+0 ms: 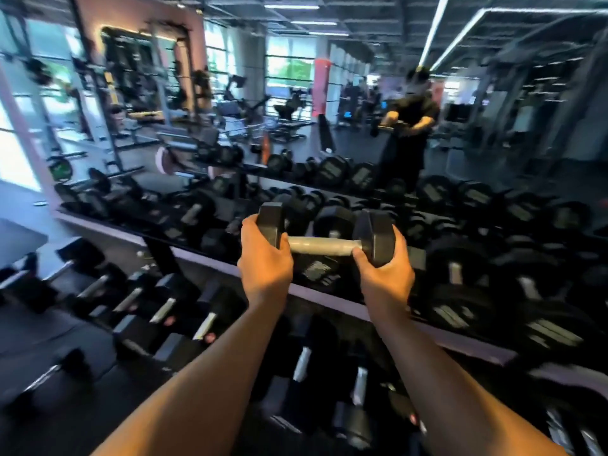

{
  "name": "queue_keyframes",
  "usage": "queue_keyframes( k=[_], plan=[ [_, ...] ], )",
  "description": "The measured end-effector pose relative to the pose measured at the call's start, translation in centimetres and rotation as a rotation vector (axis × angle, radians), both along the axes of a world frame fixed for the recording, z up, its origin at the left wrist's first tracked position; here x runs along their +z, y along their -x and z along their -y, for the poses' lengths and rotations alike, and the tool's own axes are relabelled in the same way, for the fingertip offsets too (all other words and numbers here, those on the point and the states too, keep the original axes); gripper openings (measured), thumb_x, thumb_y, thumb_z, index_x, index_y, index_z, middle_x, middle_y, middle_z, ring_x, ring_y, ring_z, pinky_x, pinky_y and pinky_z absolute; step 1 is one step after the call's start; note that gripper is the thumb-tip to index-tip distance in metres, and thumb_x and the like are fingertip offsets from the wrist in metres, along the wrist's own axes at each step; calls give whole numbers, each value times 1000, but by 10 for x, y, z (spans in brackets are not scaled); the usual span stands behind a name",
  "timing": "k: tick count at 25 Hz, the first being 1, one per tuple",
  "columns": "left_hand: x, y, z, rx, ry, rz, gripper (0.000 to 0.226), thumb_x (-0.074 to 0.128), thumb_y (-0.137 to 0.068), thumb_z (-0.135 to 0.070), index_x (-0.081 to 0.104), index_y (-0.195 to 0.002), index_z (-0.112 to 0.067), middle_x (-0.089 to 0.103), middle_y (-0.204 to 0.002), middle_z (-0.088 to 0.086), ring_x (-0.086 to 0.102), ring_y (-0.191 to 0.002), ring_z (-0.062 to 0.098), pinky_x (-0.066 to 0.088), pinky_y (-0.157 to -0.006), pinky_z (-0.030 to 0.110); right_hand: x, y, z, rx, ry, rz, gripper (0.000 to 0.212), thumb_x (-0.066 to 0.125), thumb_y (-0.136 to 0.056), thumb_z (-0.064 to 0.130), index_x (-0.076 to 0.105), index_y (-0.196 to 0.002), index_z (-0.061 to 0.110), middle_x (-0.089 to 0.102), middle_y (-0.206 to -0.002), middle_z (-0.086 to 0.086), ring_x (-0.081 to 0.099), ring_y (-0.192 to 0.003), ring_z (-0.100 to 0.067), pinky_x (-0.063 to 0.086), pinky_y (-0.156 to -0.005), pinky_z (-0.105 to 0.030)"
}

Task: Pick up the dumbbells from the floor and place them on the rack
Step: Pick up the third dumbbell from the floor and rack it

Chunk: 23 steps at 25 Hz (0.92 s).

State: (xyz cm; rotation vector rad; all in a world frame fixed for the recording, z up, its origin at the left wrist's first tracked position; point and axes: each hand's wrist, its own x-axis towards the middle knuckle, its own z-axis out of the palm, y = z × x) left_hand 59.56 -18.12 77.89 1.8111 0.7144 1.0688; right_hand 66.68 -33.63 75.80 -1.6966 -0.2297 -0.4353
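Observation:
I hold a black hex dumbbell [324,245] with a grey metal handle level in front of me, above the upper shelf of the dumbbell rack [204,261]. My left hand [265,258] grips its left head from below and behind. My right hand [385,269] cups its right head, thumb near the handle. The dumbbell is in the air, not resting on the shelf. Several black dumbbells fill both rack shelves. One dumbbell [49,373] lies on the floor at the lower left.
A wall mirror [329,110] stands behind the rack and reflects me and the gym machines. A bench corner [19,238] juts in at the left. Dark rubber floor [59,334] lies at the lower left. The picture is motion-blurred.

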Motion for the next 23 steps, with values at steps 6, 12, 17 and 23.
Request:
queue_keyframes(
  k=[6,12,17,23],
  plan=[
    [4,-32,-216,176,45,39,45,68,-90,-28,46,-128,-24,56,-100,-11,62,-95,22,36,-73,26,5,-64,-235,193,7,49,69,79,-82,21,50,-144,30,68,-115,7,61,-107,-9,47,-91,-24],
    [-3,-56,-386,317,52,33,45,69,-88,-25,48,-128,-24,56,-97,-12,61,-97,24,32,-71,24,-5,-106,-419,328,32,67,66,79,-84,29,49,-144,31,67,-107,10,66,-94,2,54,-77,-17],
    [-24,-95,-503,405,74,43,46,70,-86,-23,48,-127,-25,57,-99,-10,63,-99,28,37,-73,28,-20,-158,-548,398,52,98,66,80,-82,30,51,-141,28,67,-125,6,62,-117,-10,50,-101,-29],
    [-37,-156,-647,502,121,35,43,68,-89,-26,45,-125,-28,53,-98,-13,61,-94,23,36,-72,28,-30,-228,-707,491,85,77,57,82,-80,20,58,-131,25,65,-100,21,60,-90,12,45,-84,-5]
  ],
)
